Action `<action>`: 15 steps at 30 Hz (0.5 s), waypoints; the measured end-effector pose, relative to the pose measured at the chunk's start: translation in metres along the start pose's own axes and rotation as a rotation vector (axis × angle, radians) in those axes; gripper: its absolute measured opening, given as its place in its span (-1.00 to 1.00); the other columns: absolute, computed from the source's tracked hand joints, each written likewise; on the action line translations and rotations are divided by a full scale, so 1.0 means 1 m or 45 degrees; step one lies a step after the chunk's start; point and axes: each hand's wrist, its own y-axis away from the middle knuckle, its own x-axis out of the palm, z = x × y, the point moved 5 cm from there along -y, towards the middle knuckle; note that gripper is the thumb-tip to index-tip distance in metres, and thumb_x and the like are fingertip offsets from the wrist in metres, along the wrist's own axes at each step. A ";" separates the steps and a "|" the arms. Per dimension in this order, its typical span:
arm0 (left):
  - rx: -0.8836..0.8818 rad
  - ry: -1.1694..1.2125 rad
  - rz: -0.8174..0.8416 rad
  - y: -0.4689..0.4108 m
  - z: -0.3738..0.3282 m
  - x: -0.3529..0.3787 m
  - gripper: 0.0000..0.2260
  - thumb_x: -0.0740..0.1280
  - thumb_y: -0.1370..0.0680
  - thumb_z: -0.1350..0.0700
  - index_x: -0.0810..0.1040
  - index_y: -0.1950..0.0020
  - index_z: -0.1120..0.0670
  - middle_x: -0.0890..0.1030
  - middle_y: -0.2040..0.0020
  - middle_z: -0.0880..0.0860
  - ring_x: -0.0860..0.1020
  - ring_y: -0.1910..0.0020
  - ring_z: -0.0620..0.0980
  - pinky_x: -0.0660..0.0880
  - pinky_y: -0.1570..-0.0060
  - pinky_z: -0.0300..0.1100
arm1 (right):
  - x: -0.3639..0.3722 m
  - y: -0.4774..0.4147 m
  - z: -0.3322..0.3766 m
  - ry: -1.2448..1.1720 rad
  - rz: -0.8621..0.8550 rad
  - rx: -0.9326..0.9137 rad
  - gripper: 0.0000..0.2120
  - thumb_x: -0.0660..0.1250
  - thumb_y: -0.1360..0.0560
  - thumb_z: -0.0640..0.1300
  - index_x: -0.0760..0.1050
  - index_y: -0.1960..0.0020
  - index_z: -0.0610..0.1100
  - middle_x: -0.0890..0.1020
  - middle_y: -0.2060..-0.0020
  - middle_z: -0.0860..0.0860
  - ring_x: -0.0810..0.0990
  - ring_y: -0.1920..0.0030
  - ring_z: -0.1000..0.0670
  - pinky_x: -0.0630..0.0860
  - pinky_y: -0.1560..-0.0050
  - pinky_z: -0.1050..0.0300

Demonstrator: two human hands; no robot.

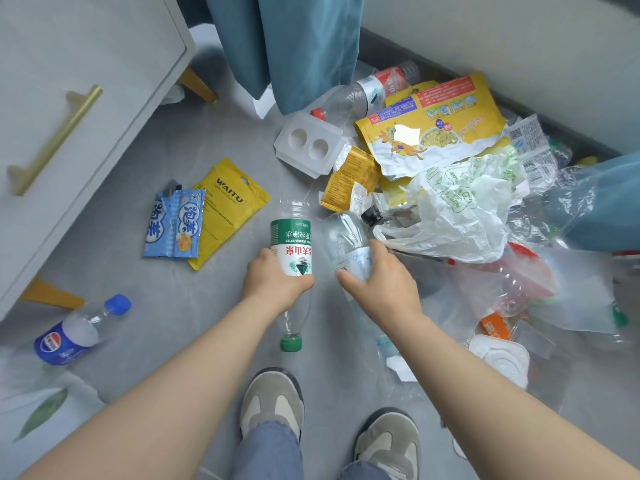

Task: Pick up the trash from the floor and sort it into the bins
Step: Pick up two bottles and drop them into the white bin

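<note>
My left hand (273, 282) grips a clear plastic bottle with a green and white label (291, 244), its green cap pointing down toward me. My right hand (377, 282) is closed around a second clear bottle (346, 242) that lies on the grey floor at the edge of the trash pile. A black cap (371, 215) shows just beyond that bottle. The pile to the right holds a white plastic bag (453, 216), a large yellow food pouch (433, 129), small yellow packets (349, 178) and more clear bottles (374, 88). No bin is in view.
A blue-capped Pepsi bottle (74, 332) lies at lower left beside a white cabinet (69, 98) on yellow legs. A blue snack wrapper (173, 225) overlaps a yellow pouch (225, 209). A white moulded tray (308, 143) sits below the blue curtain (287, 46). My shoes (273, 403) stand on bare floor.
</note>
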 end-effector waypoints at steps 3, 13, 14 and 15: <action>0.034 0.039 -0.001 0.031 -0.014 -0.034 -0.41 0.51 -0.27 -0.03 0.42 -0.22 0.10 0.55 -0.12 0.09 0.56 -0.04 0.09 0.48 0.06 -0.15 | -0.030 0.024 0.018 0.001 0.029 0.053 -0.57 0.33 -0.40 0.16 0.34 -0.11 -0.08 0.56 -0.02 -0.02 0.52 -0.09 -0.11 0.38 0.13 0.06; 0.114 0.190 0.006 0.202 -0.134 -0.183 -0.49 0.49 -0.31 0.00 0.42 -0.20 0.05 0.59 -0.03 0.04 0.56 0.04 0.06 0.45 0.14 -0.18 | -0.246 0.137 0.107 -0.228 -0.036 0.137 -0.42 0.34 -0.42 0.16 0.29 -0.34 -0.06 0.55 -0.18 -0.03 0.50 -0.19 -0.09 0.41 -0.02 0.06; 0.122 0.207 0.013 0.223 -0.153 -0.200 -0.50 0.49 -0.32 -0.01 0.42 -0.19 0.05 0.59 -0.03 0.04 0.56 0.05 0.06 0.44 0.15 -0.18 | -0.276 0.151 0.119 -0.264 -0.057 0.138 -0.40 0.35 -0.42 0.16 0.28 -0.36 -0.05 0.54 -0.21 -0.02 0.49 -0.21 -0.08 0.39 -0.01 0.09; 0.136 0.227 0.020 0.245 -0.172 -0.217 -0.51 0.49 -0.32 -0.01 0.43 -0.18 0.05 0.59 -0.02 0.04 0.56 0.05 0.06 0.43 0.15 -0.18 | -0.307 0.164 0.131 -0.300 -0.083 0.131 -0.40 0.36 -0.43 0.16 0.28 -0.37 -0.04 0.53 -0.23 -0.01 0.48 -0.23 -0.07 0.36 0.00 0.12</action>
